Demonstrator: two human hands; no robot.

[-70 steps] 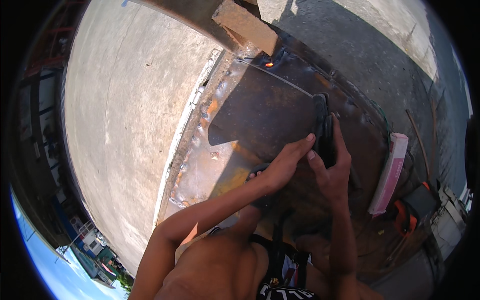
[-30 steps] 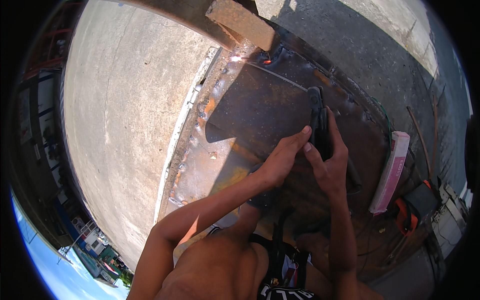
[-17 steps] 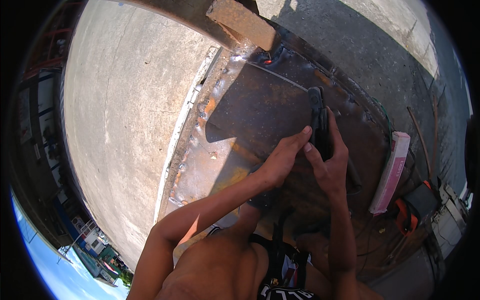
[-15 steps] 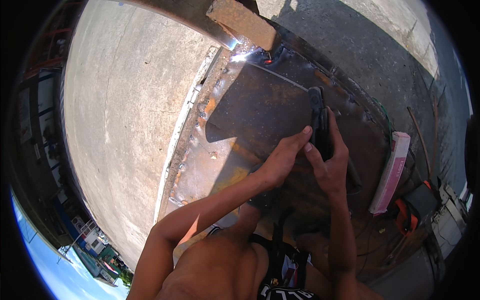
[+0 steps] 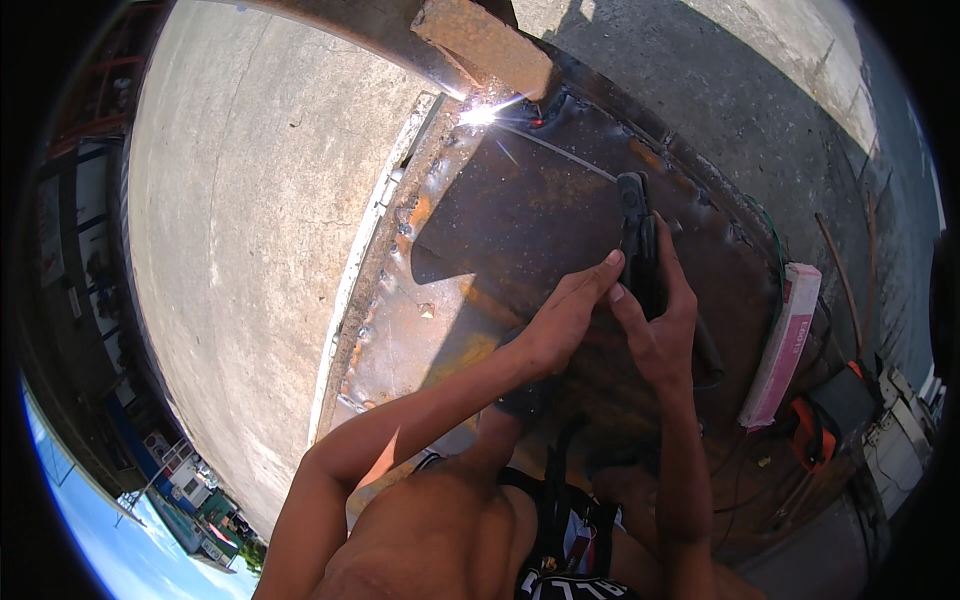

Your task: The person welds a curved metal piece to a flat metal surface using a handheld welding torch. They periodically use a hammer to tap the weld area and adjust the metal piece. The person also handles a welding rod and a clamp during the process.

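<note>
My right hand (image 5: 664, 315) is wrapped round a black welding electrode holder (image 5: 640, 235). From its jaws a thin welding rod (image 5: 560, 153) runs up and left to a bright arc (image 5: 478, 116) with sparks. The arc burns on the rusty steel plate (image 5: 540, 215), by the foot of a rusty steel block (image 5: 487, 50) at the plate's far corner. Against the left side of the holder rest the fingertips of my left hand (image 5: 572, 312). Its fingers are pressed together, and whether they grip the holder or only steady it is hard to see. A small spot beside the arc glows red.
A long pink-and-white box (image 5: 782, 345) lies at the plate's right side. Near it are an orange-and-black item (image 5: 815, 430) and thin rusty rods (image 5: 840, 270). A white-edged strip (image 5: 375, 215) borders the plate's left side, with concrete ground (image 5: 250, 200) beyond.
The arc has grown brighter and throws longer rays and sparks. Both hands and the electrode holder stay in nearly the same place.
</note>
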